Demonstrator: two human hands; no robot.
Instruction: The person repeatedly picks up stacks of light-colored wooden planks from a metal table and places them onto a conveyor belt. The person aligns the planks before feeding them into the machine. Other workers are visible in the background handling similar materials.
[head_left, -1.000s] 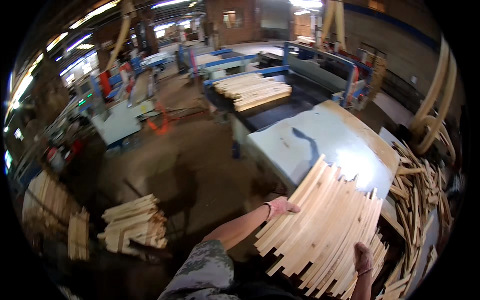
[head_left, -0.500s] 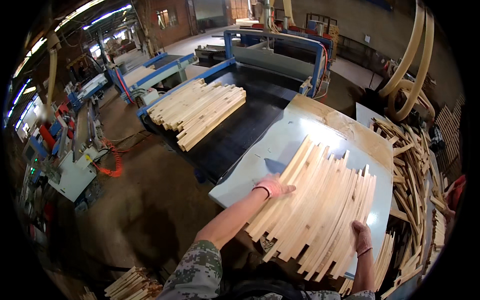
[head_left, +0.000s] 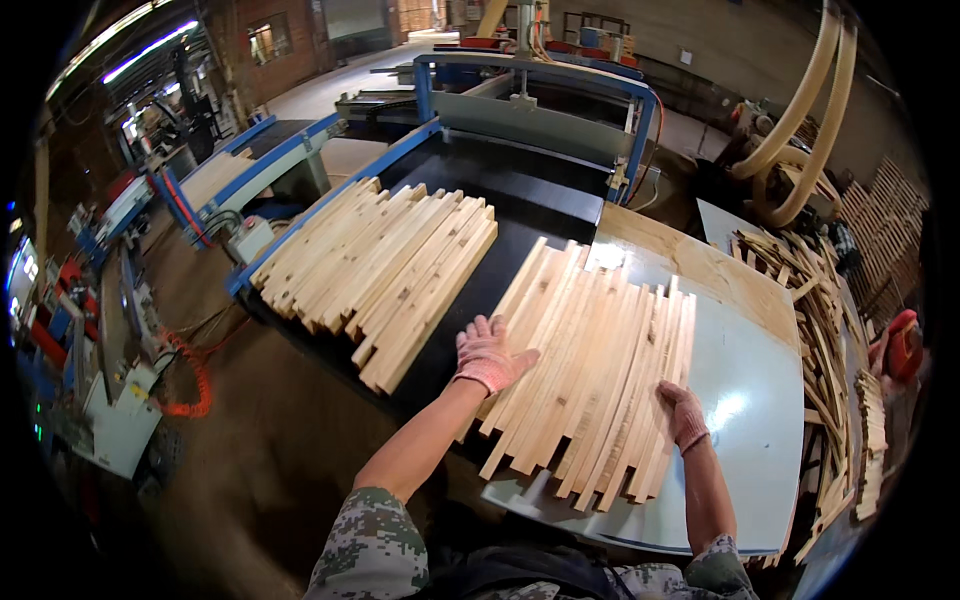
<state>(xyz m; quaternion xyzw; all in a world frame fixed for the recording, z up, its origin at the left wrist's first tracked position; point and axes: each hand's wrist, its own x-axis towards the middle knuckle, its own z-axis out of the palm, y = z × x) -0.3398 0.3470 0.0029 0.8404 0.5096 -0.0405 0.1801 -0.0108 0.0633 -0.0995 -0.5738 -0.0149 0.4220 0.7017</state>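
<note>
A batch of pale wooden slats [head_left: 580, 370] lies side by side, their ends uneven, across the black conveyor belt's edge and a glossy grey-white tabletop [head_left: 745, 440]. My left hand [head_left: 490, 355], in a pinkish glove, rests against the batch's left side, fingers spread and thumb over the wood. Along the right side, my gloved right hand [head_left: 684, 412] curls its fingers closely against the outermost slat; their undersides are hidden. A second group of slats [head_left: 385, 265] lies on the black belt [head_left: 470, 180] to the left, with a narrow dark gap between the groups.
A blue frame [head_left: 640, 120] spans the belt at the far end. Scrap wood strips [head_left: 815, 330] heap up on the right, below pale hoses [head_left: 825, 110]. At left stands a machine with a coiled orange hose [head_left: 195, 400]. A plywood strip [head_left: 690, 250] borders the tabletop's far side.
The batch between my hands has slid left across the tabletop onto the belt's edge, nearer the other group. Both hands moved with it, and my left fingers are now spread wider. The view has shifted.
</note>
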